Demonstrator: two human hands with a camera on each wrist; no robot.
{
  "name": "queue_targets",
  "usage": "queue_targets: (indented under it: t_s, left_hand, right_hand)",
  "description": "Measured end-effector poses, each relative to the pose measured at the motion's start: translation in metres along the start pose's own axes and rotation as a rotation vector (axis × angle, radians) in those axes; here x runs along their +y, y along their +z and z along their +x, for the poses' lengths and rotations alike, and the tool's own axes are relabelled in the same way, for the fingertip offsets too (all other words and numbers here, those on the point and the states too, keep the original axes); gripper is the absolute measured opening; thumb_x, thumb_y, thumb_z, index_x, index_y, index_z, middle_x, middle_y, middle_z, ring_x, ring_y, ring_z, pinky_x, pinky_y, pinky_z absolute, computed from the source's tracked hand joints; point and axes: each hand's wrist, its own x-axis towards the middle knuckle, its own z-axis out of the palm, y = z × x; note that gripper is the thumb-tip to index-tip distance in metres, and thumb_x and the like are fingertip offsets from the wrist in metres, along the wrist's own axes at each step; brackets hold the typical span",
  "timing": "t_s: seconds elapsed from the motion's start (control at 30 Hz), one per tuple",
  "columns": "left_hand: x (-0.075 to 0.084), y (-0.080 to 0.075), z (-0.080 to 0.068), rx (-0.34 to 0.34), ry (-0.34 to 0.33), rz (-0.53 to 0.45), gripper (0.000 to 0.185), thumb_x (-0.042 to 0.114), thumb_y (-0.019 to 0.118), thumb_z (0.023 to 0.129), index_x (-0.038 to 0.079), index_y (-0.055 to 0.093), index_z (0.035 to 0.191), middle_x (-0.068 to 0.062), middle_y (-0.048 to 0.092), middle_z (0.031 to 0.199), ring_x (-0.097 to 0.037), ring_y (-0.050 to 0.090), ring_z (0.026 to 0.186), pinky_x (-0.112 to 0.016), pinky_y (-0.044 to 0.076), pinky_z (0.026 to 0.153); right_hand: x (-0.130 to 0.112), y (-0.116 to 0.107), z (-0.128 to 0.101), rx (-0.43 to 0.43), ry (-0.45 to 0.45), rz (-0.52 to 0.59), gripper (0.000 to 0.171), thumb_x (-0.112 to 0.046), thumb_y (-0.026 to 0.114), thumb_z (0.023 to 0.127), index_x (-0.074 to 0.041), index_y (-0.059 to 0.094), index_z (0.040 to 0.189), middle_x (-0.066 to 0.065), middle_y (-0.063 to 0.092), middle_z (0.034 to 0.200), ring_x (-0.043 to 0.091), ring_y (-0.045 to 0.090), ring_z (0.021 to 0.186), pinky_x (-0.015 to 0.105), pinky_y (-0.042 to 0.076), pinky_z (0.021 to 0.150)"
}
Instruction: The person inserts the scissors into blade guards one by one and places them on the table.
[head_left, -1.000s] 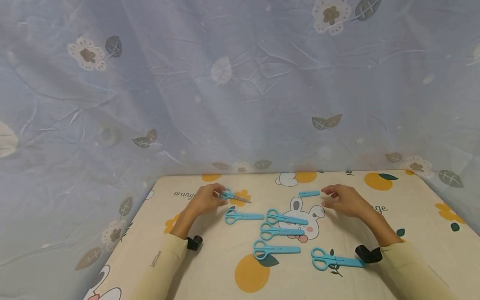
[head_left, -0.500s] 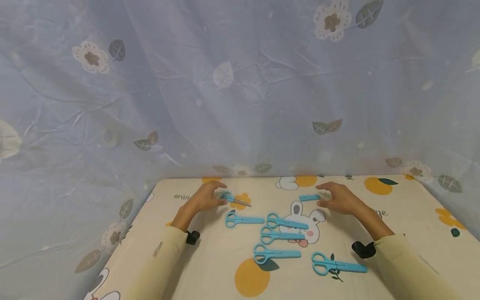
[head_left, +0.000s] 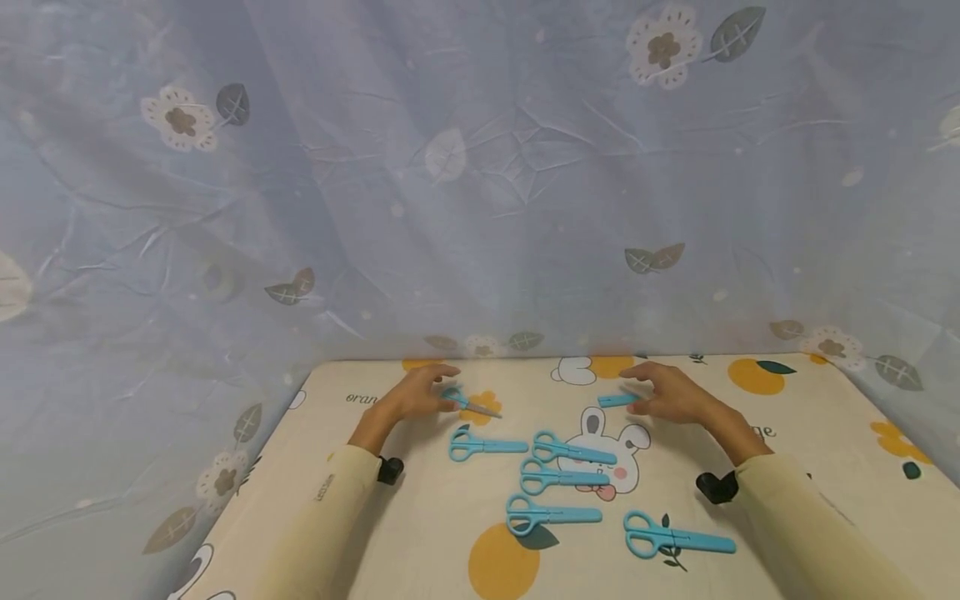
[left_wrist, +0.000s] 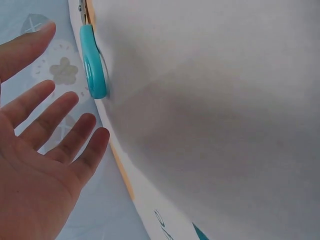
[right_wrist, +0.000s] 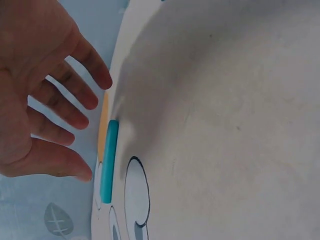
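Our left hand [head_left: 415, 395] is spread wide with nothing in it, just beside the uncapped blue plastic scissors [head_left: 467, 402] at 3 o'clock. Our right hand [head_left: 667, 393] is loose too, with the small blue plastic cap [head_left: 618, 401] at its 9 o'clock.

6 scissors [head_left: 486, 445], prob. 1 loose blade cover [head_left: 619, 401], 2 hands [head_left: 420, 394].

A home craft corner: a bench [head_left: 825, 433] under a cartoon rabbit-and-orange cloth, a flowered curtain [head_left: 480, 167] hung behind, and children's scissors [head_left: 551, 516] laid out.
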Motion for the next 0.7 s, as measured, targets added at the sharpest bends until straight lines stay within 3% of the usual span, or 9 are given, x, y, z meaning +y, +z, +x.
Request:
queue_targets:
  t_s: [0.23, 0.43, 0.7]
  left_hand:
    - [0.001, -0.003, 0.008, -0.027, 0.023, 0.004, 0.066, 0.017, 0.086, 0.093, 0.005, 0.059, 0.152, -0.017, 0.063, 0.151, -0.045, 0.059, 0.139, -0.057, 0.054, 0.113]
    - [0.001, -0.005, 0.014, -0.028, -0.007, -0.017, 0.063, 0.01, 0.086, 0.09, 0.006, 0.063, 0.148, -0.015, 0.065, 0.149, -0.043, 0.058, 0.14, -0.056, 0.053, 0.115]
    - [-0.006, 0.003, 0.019, -0.02, 0.02, -0.023, 0.057, 0.006, 0.09, 0.085, 0.003, 0.07, 0.139, -0.017, 0.07, 0.14, -0.04, 0.065, 0.13, -0.051, 0.056, 0.112]
  right_hand:
    - [0.005, 0.004, 0.012, -0.023, -0.025, -0.003, 0.058, -0.02, 0.085, 0.092, 0.005, 0.065, 0.141, 0.027, 0.065, 0.141, 0.049, 0.064, 0.125, 0.067, 0.054, 0.106]
    - [0.008, 0.008, 0.017, -0.034, -0.026, 0.009, 0.052, -0.017, 0.086, 0.091, 0.004, 0.069, 0.135, 0.026, 0.068, 0.136, 0.049, 0.064, 0.123, 0.066, 0.053, 0.106]
    - [0.011, 0.018, 0.019, -0.013, -0.048, 0.012, 0.049, -0.013, 0.086, 0.088, 0.007, 0.072, 0.13, 0.029, 0.068, 0.135, 0.052, 0.058, 0.129, 0.071, 0.044, 0.112]
